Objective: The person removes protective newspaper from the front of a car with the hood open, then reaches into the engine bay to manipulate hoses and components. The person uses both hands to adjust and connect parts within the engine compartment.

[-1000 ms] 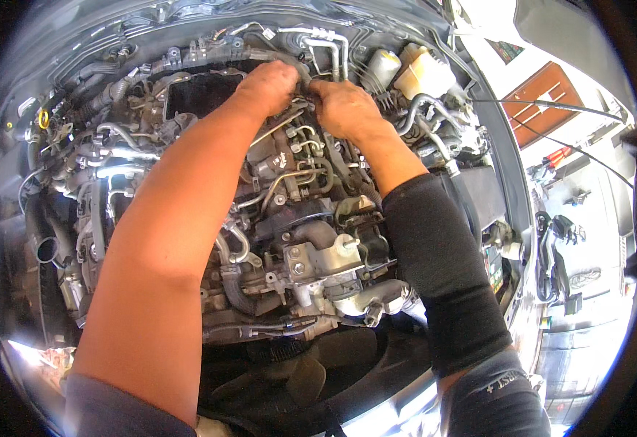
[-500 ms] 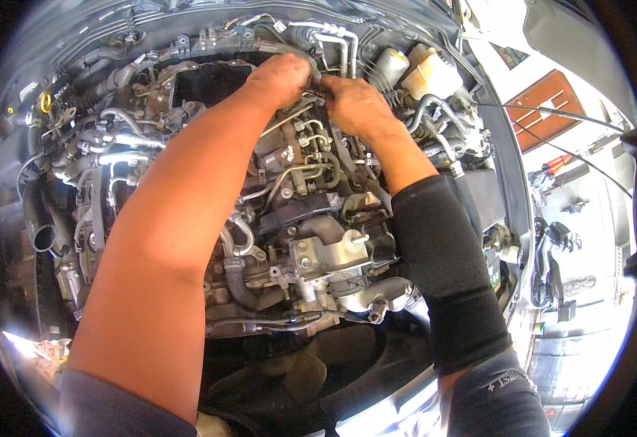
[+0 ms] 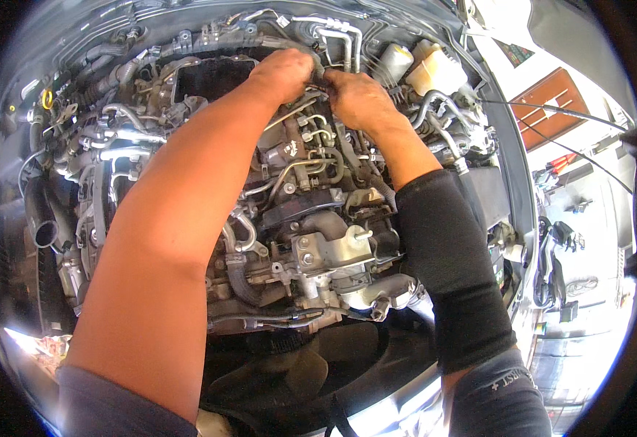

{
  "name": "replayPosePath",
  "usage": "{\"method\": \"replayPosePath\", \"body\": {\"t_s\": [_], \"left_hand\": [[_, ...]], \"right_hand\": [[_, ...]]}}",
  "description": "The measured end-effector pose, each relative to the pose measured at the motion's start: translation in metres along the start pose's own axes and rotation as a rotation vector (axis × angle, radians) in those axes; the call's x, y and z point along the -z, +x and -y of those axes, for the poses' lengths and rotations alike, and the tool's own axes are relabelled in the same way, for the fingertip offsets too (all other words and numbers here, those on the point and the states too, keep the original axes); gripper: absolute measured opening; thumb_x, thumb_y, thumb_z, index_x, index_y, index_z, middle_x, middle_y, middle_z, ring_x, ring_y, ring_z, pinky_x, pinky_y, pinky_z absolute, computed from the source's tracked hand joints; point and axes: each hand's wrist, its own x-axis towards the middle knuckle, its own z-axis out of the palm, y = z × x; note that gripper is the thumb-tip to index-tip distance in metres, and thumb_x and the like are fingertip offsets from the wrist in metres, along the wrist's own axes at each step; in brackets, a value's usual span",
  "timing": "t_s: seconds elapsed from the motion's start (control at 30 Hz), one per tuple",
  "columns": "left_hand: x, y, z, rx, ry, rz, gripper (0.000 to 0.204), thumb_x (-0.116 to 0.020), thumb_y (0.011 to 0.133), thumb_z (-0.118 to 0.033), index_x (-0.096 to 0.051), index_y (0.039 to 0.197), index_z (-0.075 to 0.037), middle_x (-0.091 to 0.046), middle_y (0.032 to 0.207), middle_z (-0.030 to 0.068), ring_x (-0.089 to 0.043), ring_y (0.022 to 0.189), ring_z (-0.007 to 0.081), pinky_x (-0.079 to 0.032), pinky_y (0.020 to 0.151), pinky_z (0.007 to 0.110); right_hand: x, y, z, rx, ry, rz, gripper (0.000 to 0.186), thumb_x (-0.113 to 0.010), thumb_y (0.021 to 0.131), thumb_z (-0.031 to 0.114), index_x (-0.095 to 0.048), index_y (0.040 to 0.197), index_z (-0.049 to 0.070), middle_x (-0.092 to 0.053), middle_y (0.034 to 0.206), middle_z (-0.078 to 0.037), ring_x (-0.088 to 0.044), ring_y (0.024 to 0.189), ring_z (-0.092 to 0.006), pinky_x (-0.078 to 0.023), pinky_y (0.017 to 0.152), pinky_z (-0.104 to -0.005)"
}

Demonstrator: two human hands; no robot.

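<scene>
I look down into an open car engine bay (image 3: 311, 240). My left hand (image 3: 283, 73) reaches to the far side of the engine, fingers curled around a black hose or cable (image 3: 317, 69) near the rear wall. My right hand (image 3: 360, 98) is right beside it, fingers closed on the same black part, just above thin metal fuel pipes (image 3: 307, 142). What exactly the fingertips grip is hidden by the hands. A black sleeve (image 3: 450, 269) covers my right forearm.
Two white fluid reservoirs (image 3: 424, 69) stand at the far right of the bay. Bent metal tubes (image 3: 337, 36) run along the rear wall. A black intake hose end (image 3: 44, 233) opens at the left. A workshop wall with tools (image 3: 563, 167) lies to the right.
Both hands stayed together at the rear of the engine. The view has shifted slightly, so the hands and engine sit a little higher and the hands are closer together.
</scene>
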Motion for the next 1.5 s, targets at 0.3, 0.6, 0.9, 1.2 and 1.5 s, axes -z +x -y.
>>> {"method": "replayPosePath", "body": {"t_s": [0.3,0.6,0.9,1.2,1.5], "left_hand": [[0.006,-0.004,-0.005,0.028,0.016,0.031,0.024,-0.074,0.085,-0.004,-0.079,0.108,-0.002,-0.075,0.119,0.0224,-0.072,0.115,0.0379,-0.060,0.099,0.046],[0.000,-0.003,-0.003,0.016,0.038,-0.014,0.022,-0.075,0.085,-0.006,-0.078,0.107,-0.002,-0.075,0.120,0.0214,-0.073,0.114,0.0387,-0.060,0.098,0.046],[-0.005,0.003,0.002,-0.017,0.025,0.011,0.022,-0.075,0.082,-0.005,-0.077,0.104,-0.003,-0.074,0.113,0.0234,-0.071,0.112,0.0409,-0.059,0.098,0.049],[-0.008,0.001,0.006,-0.090,0.013,-0.065,0.022,-0.075,0.079,-0.005,-0.077,0.101,-0.003,-0.075,0.107,0.0249,-0.072,0.107,0.0430,-0.059,0.094,0.050],[-0.014,0.003,0.010,-0.086,0.004,-0.083,0.020,-0.078,0.078,-0.006,-0.075,0.098,-0.003,-0.074,0.102,0.0253,-0.072,0.104,0.0436,-0.059,0.092,0.051]], "right_hand": [[-0.005,0.001,-0.003,-0.004,-0.017,-0.026,0.049,-0.059,0.093,0.015,-0.068,0.141,0.016,-0.072,0.130,-0.021,-0.070,0.121,-0.0393,-0.055,0.106,-0.0500],[-0.006,0.007,0.000,-0.049,-0.044,0.069,0.044,-0.062,0.098,0.019,-0.064,0.142,0.014,-0.071,0.130,-0.022,-0.066,0.125,-0.0414,-0.053,0.107,-0.0503],[-0.008,0.006,-0.005,0.018,-0.014,0.021,0.044,-0.061,0.100,0.021,-0.064,0.142,0.014,-0.071,0.131,-0.023,-0.066,0.124,-0.0424,-0.052,0.108,-0.0504],[-0.006,0.006,-0.007,-0.002,-0.031,0.022,0.047,-0.060,0.098,0.017,-0.063,0.145,0.015,-0.071,0.130,-0.024,-0.066,0.124,-0.0421,-0.052,0.108,-0.0501],[-0.001,0.004,-0.003,-0.047,-0.021,0.050,0.048,-0.055,0.097,0.014,-0.065,0.144,0.016,-0.070,0.136,-0.021,-0.067,0.126,-0.0385,-0.054,0.109,-0.0490]]}}
